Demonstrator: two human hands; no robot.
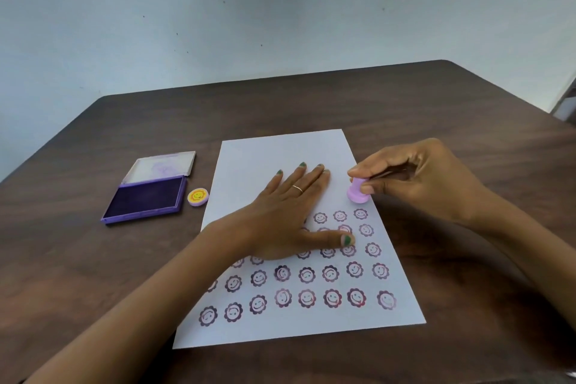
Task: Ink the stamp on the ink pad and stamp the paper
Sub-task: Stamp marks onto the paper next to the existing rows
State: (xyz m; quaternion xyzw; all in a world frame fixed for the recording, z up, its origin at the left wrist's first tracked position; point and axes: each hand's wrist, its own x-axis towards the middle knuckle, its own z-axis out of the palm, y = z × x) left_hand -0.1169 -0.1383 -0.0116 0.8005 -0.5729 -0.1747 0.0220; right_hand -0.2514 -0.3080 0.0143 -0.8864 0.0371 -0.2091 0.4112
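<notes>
A white sheet of paper (271, 153) lies in the middle of the table, its lower half covered with several rows of purple smiling-flower prints. My left hand (280, 215) rests flat on the sheet, fingers spread, covering some prints. My right hand (417, 178) pinches a small lilac stamp (357, 192) between thumb and fingers at the paper's right edge, just above the top row of prints; whether its face touches the paper is unclear. The purple ink pad (145, 201) sits open to the left of the paper, with its clear lid folded back.
A small round cap with a yellow smiling face (197, 196) lies between the ink pad and the paper. The dark wooden table (405, 103) stands against a pale wall, with its far edge behind the paper.
</notes>
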